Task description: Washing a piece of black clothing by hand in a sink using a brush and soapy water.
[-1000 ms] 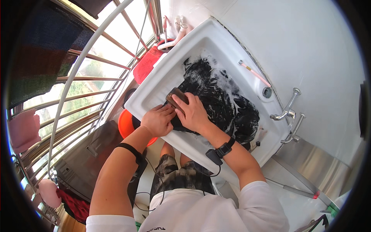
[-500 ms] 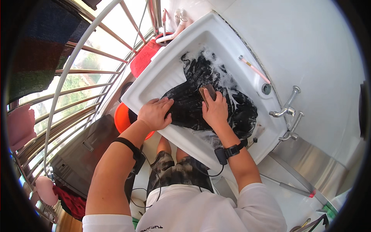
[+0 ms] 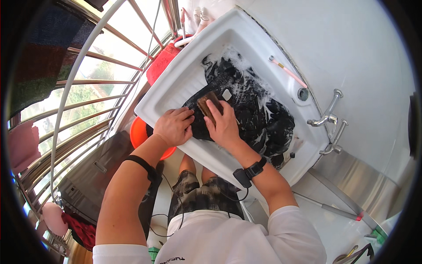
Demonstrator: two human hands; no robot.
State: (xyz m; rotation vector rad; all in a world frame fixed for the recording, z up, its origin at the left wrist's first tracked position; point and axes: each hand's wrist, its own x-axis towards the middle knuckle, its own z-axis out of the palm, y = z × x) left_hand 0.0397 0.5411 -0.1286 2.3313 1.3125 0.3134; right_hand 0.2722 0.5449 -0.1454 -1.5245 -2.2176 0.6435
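A wet black garment lies spread in the white sink, with soap foam along its far side. My right hand grips a brown scrubbing brush, which rests on the garment left of its middle. At the sink's near left edge my left hand is closed on the garment's near end, fingers curled over the cloth. A small pale patch shows on the fabric just beyond the brush. The brush's underside is hidden.
On the sink's right ledge lies a pink-handled toothbrush-like stick. Metal taps stick out from the wall at right. A red cloth hangs at the sink's left corner, an orange basin stands below, and window bars run along the left.
My right hand has moved left with the brush, toward my left hand, uncovering the pale patch on the garment. The left hand has barely shifted and keeps its hold.
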